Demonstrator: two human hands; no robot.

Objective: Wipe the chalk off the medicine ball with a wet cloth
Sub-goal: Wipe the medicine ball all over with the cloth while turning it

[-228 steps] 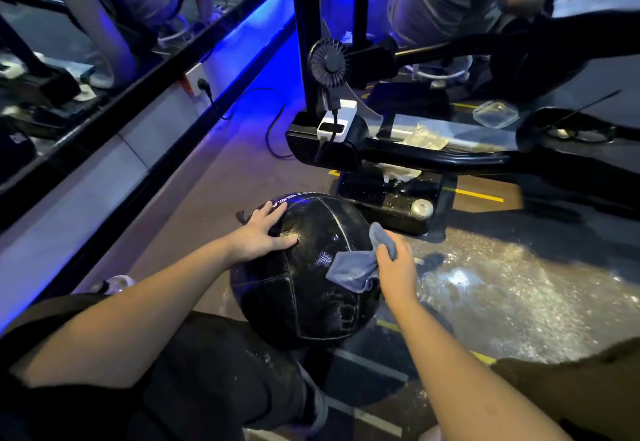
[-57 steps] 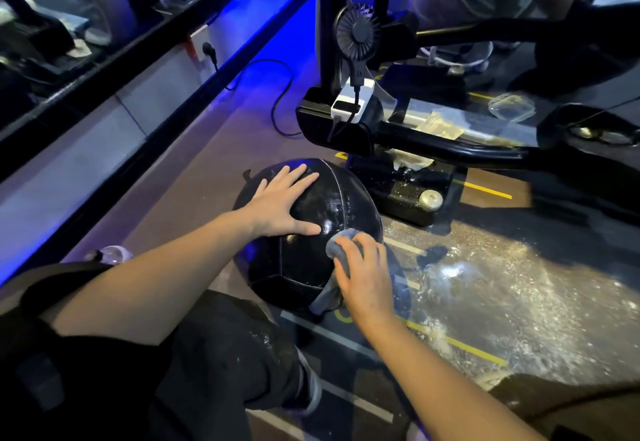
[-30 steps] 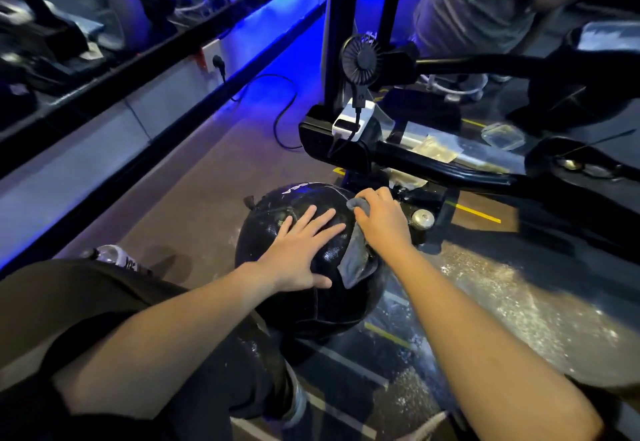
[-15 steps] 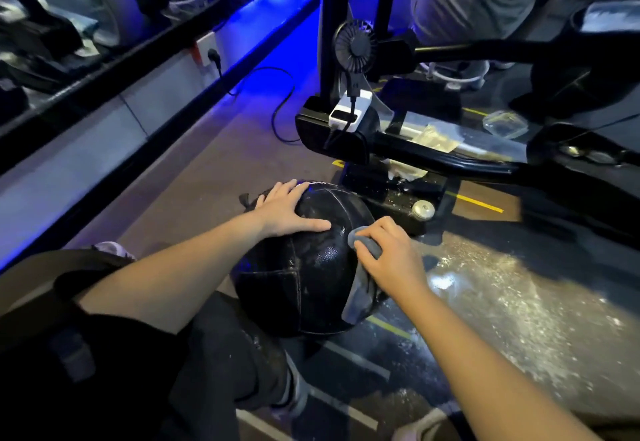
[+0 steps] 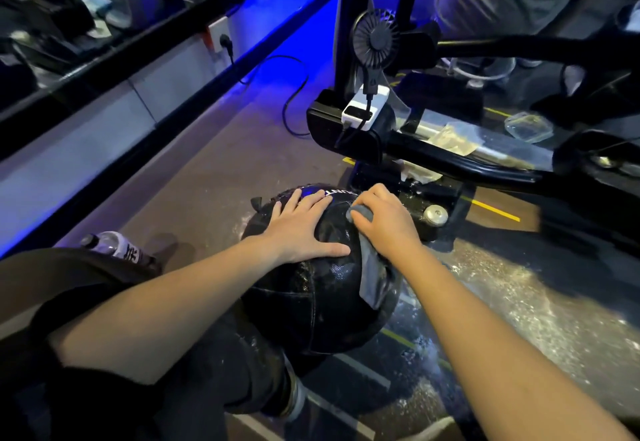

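A black medicine ball (image 5: 308, 298) with stitched panels rests on the floor against my left knee. My left hand (image 5: 301, 229) lies flat on its top, fingers spread, steadying it. My right hand (image 5: 384, 222) is closed on a grey wet cloth (image 5: 372, 278) and presses it against the ball's upper right side. The cloth's loose end hangs down the ball below my wrist. White lettering shows at the ball's far top edge.
A black machine frame (image 5: 433, 153) with a small fan (image 5: 375, 38) and a white power bank (image 5: 363, 108) stands just beyond the ball. The floor at right (image 5: 536, 302) is wet and chalk-spattered. A plastic bottle (image 5: 114, 246) lies at left. A person stands at the back right.
My right hand has slid the cloth from the ball's right side up toward its top. My left hand shifted slightly toward the ball's centre.
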